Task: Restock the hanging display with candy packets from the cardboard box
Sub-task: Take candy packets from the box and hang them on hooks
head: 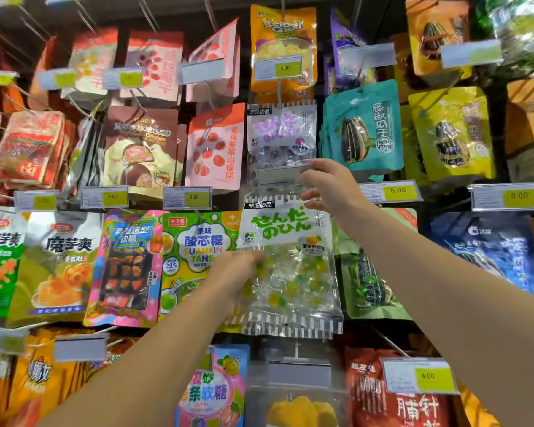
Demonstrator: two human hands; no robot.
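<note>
The left hand (235, 269) grips a clear candy packet with green lettering (290, 260) by its left side, fingers curled against the film over the yellow and green sweets. The right hand (330, 186) is raised just above the packet's striped header, pinching the blank price-tag holder (282, 175) at the end of a peg; its lower fingers seem to touch the packet's top corner as well, though the blur there makes that hard to be sure of.

Directly above the right hand hangs a clear packet with purple lettering (281, 134) of the same make. To the left of the left hand hangs a green sour candy packet (201, 245), and to the right of the right forearm hang teal sunflower seed packets (364, 127).

By the look of it, the packet is being threaded onto or seated on its peg, so this one is nearly hung but not yet let go. The surrounding pegs look well filled. The cardboard box is out of view, so how many packets are left cannot be told.
</note>
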